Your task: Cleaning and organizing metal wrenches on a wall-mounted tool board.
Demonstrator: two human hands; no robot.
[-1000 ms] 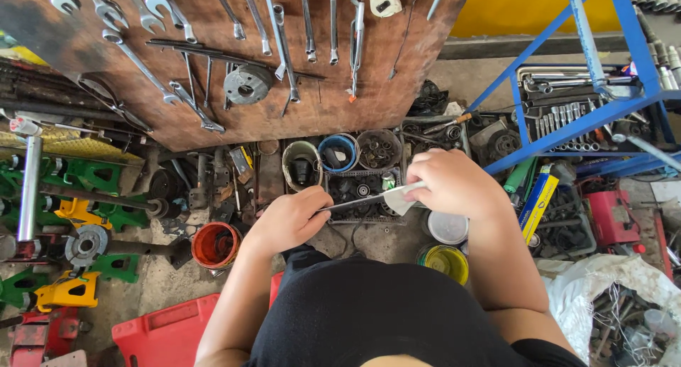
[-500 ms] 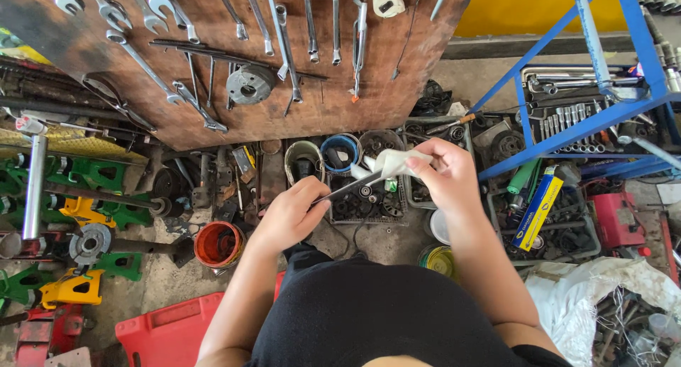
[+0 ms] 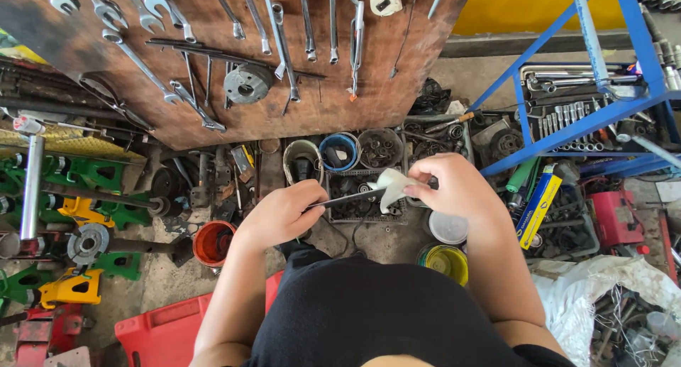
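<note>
My left hand (image 3: 282, 214) grips one end of a thin dark metal rod (image 3: 351, 196) that lies nearly level in front of me. At the rod's far end my right hand (image 3: 454, 186) pinches a small white cloth (image 3: 390, 186) wrapped around it. Both hands hover above several round tins and a crate of small metal parts (image 3: 365, 172) on the floor. My black shirt fills the bottom of the view.
A wooden board (image 3: 234, 62) hung with wrenches leans at the top. An orange cup (image 3: 213, 243) and a red plastic crate (image 3: 163, 331) sit lower left. A yellow-rimmed tin (image 3: 443, 260) lies below my right arm. A blue metal rack (image 3: 589, 104) with sockets stands right.
Both hands rose a little and moved up the view. The white cloth slid along the rod toward its tip while my left hand kept its hold.
</note>
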